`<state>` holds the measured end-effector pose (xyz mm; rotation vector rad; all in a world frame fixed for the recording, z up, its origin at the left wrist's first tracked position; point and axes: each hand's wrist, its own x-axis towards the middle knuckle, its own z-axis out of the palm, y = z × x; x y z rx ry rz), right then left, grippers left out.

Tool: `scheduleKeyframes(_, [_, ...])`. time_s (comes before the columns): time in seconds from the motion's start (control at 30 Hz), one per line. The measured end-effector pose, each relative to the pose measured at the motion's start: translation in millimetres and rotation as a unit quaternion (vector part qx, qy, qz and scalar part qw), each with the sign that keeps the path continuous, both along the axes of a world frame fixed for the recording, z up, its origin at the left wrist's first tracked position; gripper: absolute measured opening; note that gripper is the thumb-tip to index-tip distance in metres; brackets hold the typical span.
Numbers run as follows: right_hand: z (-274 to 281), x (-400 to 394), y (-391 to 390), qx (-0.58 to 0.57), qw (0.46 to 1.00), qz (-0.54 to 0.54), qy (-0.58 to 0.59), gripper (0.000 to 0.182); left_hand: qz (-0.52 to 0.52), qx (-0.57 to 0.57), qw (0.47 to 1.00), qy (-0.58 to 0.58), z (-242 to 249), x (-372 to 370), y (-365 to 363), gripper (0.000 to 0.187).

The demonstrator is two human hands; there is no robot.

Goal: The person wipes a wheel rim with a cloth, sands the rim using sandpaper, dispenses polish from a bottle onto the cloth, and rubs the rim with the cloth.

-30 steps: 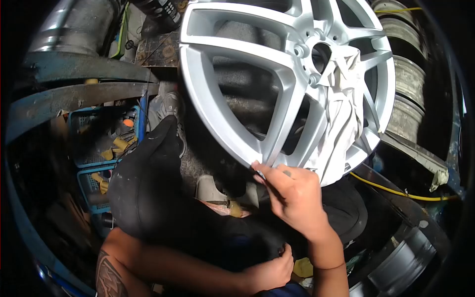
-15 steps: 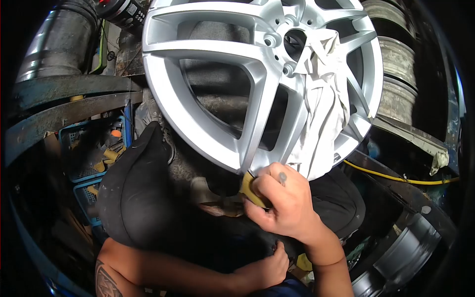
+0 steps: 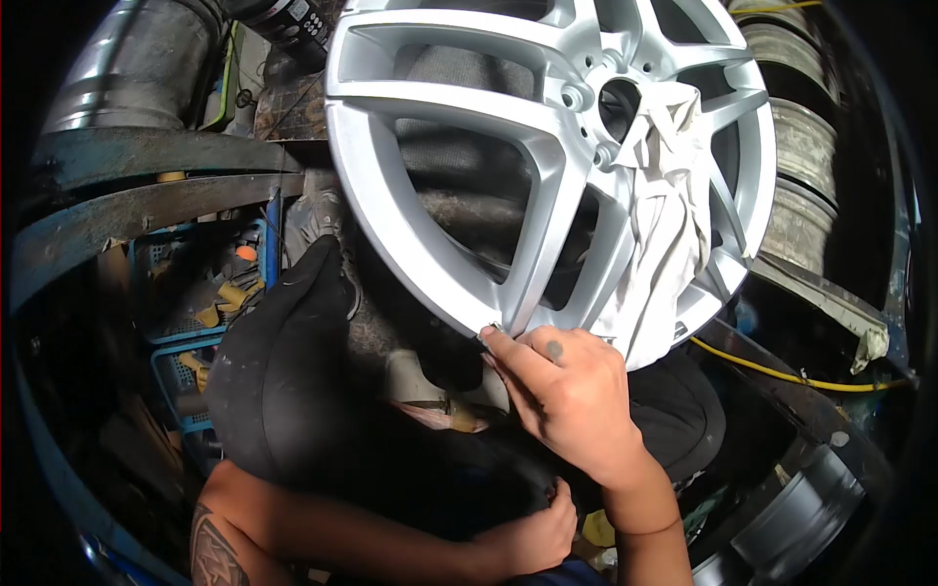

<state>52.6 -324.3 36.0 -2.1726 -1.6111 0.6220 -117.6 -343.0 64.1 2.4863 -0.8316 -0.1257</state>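
A silver alloy wheel (image 3: 562, 220) rests face up and tilted over my lap, its lower rim towards me. My right hand (image 3: 576, 391) is at that lower rim, fingers pressed together and fingertips at the outer edge beside a spoke. Whatever lies under these fingers is hidden; a small dark bit shows at the tips. A crumpled white cloth (image 3: 660, 230) drapes from the hub down over the spokes, close to my right hand. My left hand (image 3: 547, 532) lies low over my lap with curled fingers, apart from the wheel; its palm is hidden.
Blue plastic baskets (image 3: 186, 337) at the left hold yellowish scraps. Several stacked wheels (image 3: 803, 146) stand at the right, with a yellow hose (image 3: 796, 378) below them. A metal frame bar (image 3: 147, 156) crosses the left. A black container (image 3: 293, 24) stands at the top.
The yellow sanding piece seen in my right hand is out of sight now. My right fingers have straightened towards the rim edge. The view has shifted, so the wheel appears further right.
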Motion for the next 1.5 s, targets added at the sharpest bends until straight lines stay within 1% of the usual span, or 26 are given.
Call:
scheduleKeyframes(0.2, [-1,4,4,0.004,1.0,0.004,0.015,0.027,-0.025,0.003,0.999,-0.022,4,4,11,0.038])
scheduleKeyframes(0.43, [2,2,3,0.01,0.999,0.004,0.03,0.028,-0.046,-0.001,0.999,-0.004,7,0,5,0.038])
scheduleKeyframes(0.47, [3,6,4,0.021,0.999,0.008,0.029,0.03,-0.045,0.007,0.999,-0.01,5,0,5,0.038])
scheduleKeyframes(0.6, [4,3,2,0.076,0.996,-0.042,-0.003,0.031,-0.045,0.013,0.999,-0.013,4,1,6,0.038])
scheduleKeyframes(0.7, [-3,-2,1,0.008,1.0,0.006,0.003,0.03,-0.055,0.015,0.998,0.0,6,2,6,0.038])
scheduleKeyframes(0.83, [-11,-4,6,0.039,0.999,-0.006,-0.004,0.031,-0.05,0.004,0.999,-0.015,8,3,6,0.039])
scheduleKeyframes(0.87, [-7,-3,4,0.019,1.0,0.004,-0.017,0.031,-0.052,0.006,0.998,-0.016,8,2,7,0.039])
scheduleKeyframes(0.93, [-5,-2,6,0.03,0.999,-0.001,-0.012,0.031,-0.054,0.013,0.998,-0.023,4,5,12,0.039])
scheduleKeyframes(1.0, [-1,-3,2,0.022,1.0,0.005,0.006,0.032,-0.058,-0.006,0.998,-0.017,7,2,9,0.038])
scheduleKeyframes(1.07, [3,3,1,0.016,1.0,0.008,0.013,0.035,-0.072,0.016,0.997,-0.005,7,0,5,0.038])
scheduleKeyframes(1.1, [5,6,2,0.033,0.999,-0.009,0.008,0.036,-0.073,0.033,0.997,-0.002,5,4,8,0.038])
scheduleKeyframes(1.17, [9,3,-4,0.054,0.998,-0.039,0.012,0.038,-0.05,0.022,0.999,-0.005,3,4,11,0.037])
scheduleKeyframes(1.2, [10,2,-3,0.044,0.998,-0.038,0.002,0.041,-0.043,0.011,0.999,-0.003,5,2,9,0.037])
scheduleKeyframes(1.3, [-6,-3,0,0.04,0.999,0.003,-0.013,0.036,-0.041,0.012,0.999,0.004,5,1,8,0.037])
scheduleKeyframes(1.33, [-1,-3,-1,0.009,1.0,0.003,-0.011,0.038,-0.051,0.018,0.999,-0.004,5,3,11,0.037])
scheduleKeyframes(1.43, [-6,-8,5,0.022,0.999,-0.009,-0.025,0.037,-0.048,0.024,0.999,-0.002,8,5,8,0.037])
scheduleKeyframes(1.5, [1,-9,0,0.004,1.0,-0.012,-0.012,0.034,-0.043,0.022,0.999,0.012,7,3,4,0.038])
